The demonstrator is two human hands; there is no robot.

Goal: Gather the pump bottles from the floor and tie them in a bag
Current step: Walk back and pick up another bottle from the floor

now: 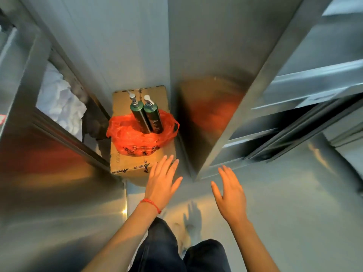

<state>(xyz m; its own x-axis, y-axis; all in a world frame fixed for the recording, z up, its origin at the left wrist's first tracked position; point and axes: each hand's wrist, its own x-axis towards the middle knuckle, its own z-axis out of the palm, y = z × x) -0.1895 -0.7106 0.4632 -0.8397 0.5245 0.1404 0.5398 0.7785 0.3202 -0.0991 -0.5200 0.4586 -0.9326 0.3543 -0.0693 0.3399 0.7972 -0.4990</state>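
Observation:
Two dark green pump bottles stand upright side by side, the left pump bottle (138,116) and the right pump bottle (155,117), inside an open red plastic bag (137,140). The bag lies spread on a brown cardboard box (125,163) on the floor. My left hand (162,182), with a red string bracelet at the wrist, hovers with straight fingers over the box's near edge, just short of the bag. My right hand (229,191) is spread open to the right, over the floor, holding nothing.
Grey metal panels (212,55) close in the box on the left, back and right. A gap on the left shows white crumpled cloth (60,101). Metal rails (284,138) run on the right. My dark-trousered legs (176,252) are below on the shiny floor.

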